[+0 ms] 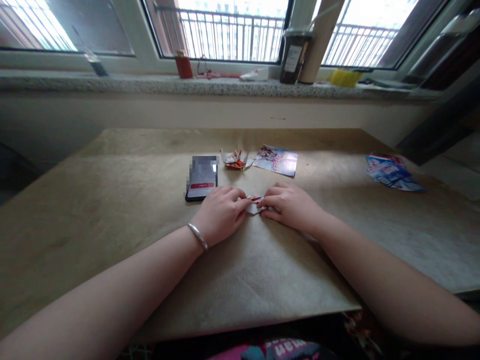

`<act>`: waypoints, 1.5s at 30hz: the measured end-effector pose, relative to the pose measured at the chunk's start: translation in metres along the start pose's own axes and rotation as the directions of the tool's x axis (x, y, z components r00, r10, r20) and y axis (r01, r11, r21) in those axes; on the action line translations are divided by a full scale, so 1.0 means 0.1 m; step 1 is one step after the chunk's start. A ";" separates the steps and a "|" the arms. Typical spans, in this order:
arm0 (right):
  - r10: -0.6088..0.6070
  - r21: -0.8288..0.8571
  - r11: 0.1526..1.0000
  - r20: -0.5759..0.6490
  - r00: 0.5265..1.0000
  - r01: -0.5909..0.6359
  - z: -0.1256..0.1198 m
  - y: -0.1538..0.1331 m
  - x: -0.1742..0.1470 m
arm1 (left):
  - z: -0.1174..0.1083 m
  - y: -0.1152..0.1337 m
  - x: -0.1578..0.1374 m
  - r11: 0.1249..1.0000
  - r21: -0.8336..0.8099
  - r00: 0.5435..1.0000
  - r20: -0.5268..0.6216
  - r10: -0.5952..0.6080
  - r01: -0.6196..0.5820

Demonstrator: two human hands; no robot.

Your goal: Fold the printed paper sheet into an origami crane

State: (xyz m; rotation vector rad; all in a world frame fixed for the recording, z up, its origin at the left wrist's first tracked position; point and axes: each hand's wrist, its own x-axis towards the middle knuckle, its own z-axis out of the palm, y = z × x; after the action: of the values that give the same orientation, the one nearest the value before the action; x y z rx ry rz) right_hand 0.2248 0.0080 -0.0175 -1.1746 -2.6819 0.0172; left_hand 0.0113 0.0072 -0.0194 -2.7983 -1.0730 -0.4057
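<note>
Between my two hands a small folded piece of paper [254, 209], white with some red print, lies on the table. My left hand [224, 210] is closed on its left side, with thumb and forefinger at the paper. The fingers of my right hand [287, 206] grip its right side and hide part of it. Just beyond sits a folded paper figure [236, 160] in red, orange and white, with pointed tips. A phone [202, 177] with its screen lit lies beyond my left hand, close to the fingers.
A printed sheet [276, 160] in blue and pink lies beside the paper figure. Several blue printed papers [393, 172] are fanned out at the table's right. On the windowsill [142, 86] stand a red container [183, 66], a dark container [295, 57] and a yellow object [345, 78].
</note>
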 end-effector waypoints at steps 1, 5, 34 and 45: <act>-0.001 0.000 1.000 -0.005 1.000 0.001 0.01 0.00 0.00 | 0.00 -0.01 0.00 1.000 0.009 1.000 -0.004 0.009 -0.009; -0.005 0.004 1.000 -0.022 1.000 0.005 0.03 -0.02 0.01 | 0.01 -0.04 0.01 0.998 0.052 0.998 -0.028 0.048 -0.047; -0.077 0.111 0.990 -0.104 0.992 0.089 0.15 -0.02 0.07 | 0.04 -0.06 0.04 0.999 0.006 0.998 0.032 0.050 -0.050; -0.031 0.123 0.992 -0.092 0.995 0.042 0.15 -0.02 0.06 | 0.09 -0.08 0.02 0.986 -0.131 0.995 -0.005 0.099 -0.099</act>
State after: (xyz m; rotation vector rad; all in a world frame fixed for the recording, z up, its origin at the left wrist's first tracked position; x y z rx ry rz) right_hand 0.2166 0.0118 -0.0305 -1.0630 -2.5825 0.1215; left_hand 0.0094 0.0166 -0.0275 -2.9523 -0.9345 -0.4794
